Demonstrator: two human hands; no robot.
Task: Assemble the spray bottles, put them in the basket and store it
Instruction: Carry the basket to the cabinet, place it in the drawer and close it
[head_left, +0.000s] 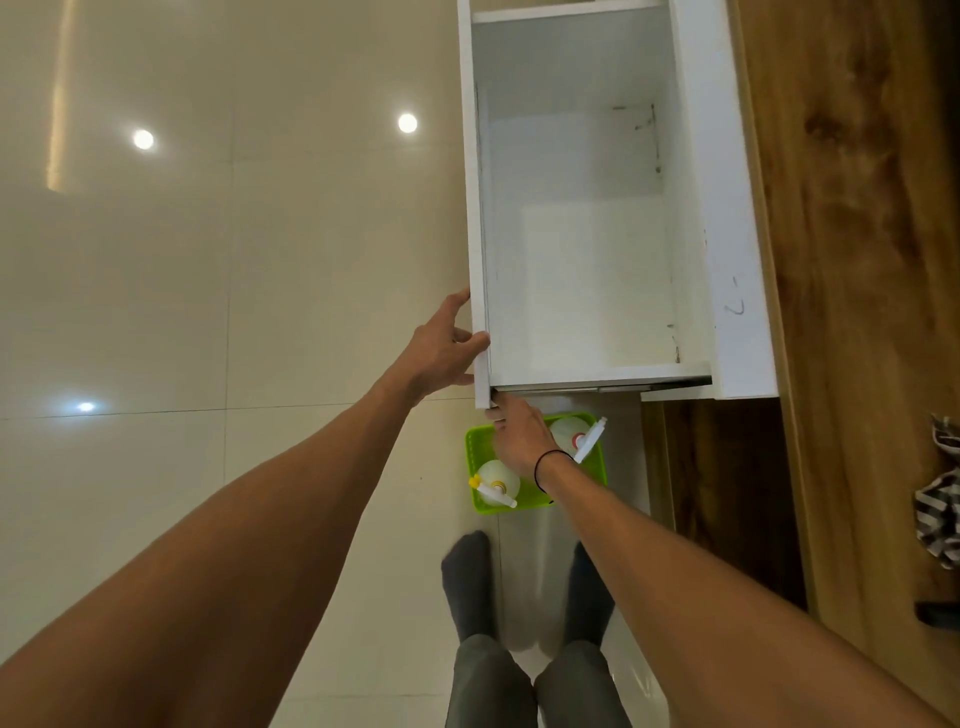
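A white drawer (582, 260) stands pulled out from the wooden cabinet, and its inside is bare. My left hand (441, 356) grips the drawer's front panel (479, 208) near its near end, thumb inside and fingers outside. My right hand (519, 436) reaches to the panel's near corner, fingertips curled on its end. Below it on the floor sits a green basket (598, 470) holding two clear spray bottles: one with a yellow-tipped sprayer (497, 483) at the left, one with a white sprayer (569, 431) at the right. My right wrist covers the basket's middle.
A wooden countertop (857, 208) runs along the right, with a striped cloth (937, 512) and a dark object (937, 613) at its edge. Glossy cream floor tiles (208, 260) fill the left. My feet in grey socks (467, 577) stand just behind the basket.
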